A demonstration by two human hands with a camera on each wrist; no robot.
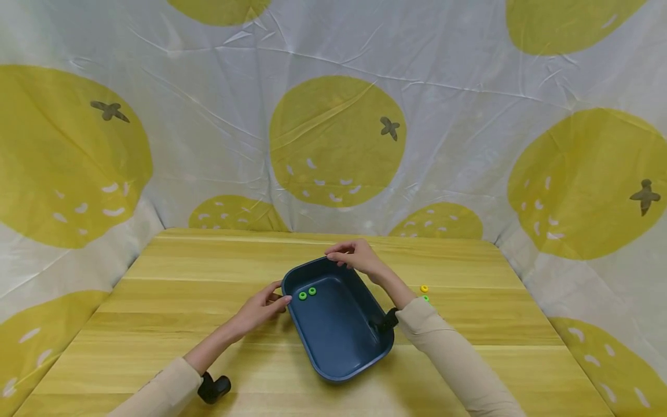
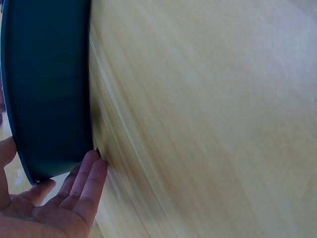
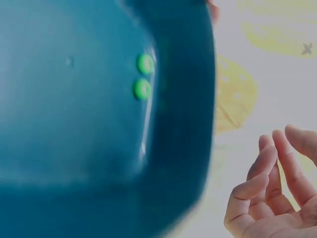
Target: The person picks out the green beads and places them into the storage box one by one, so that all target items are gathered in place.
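Observation:
A dark blue rectangular tub (image 1: 336,324) with rounded corners is in the middle of the head view. Two small green rings (image 1: 307,293) lie on its floor near the far left corner; the right wrist view shows these green rings (image 3: 143,77) side by side. My left hand (image 1: 264,305) grips the tub's left side by the far corner. In the left wrist view, the left hand (image 2: 64,203) has its thumb at the rim and fingertips low on the outer wall. My right hand (image 1: 359,256) is at the far rim, fingers loosely bent with nothing between them.
A yellow ring (image 1: 424,288) and a green ring (image 1: 426,299) lie on the wooden table (image 1: 484,313) right of the tub, the green one partly behind the right sleeve. A white cloth (image 1: 448,145) printed with yellow fruit hangs around the table.

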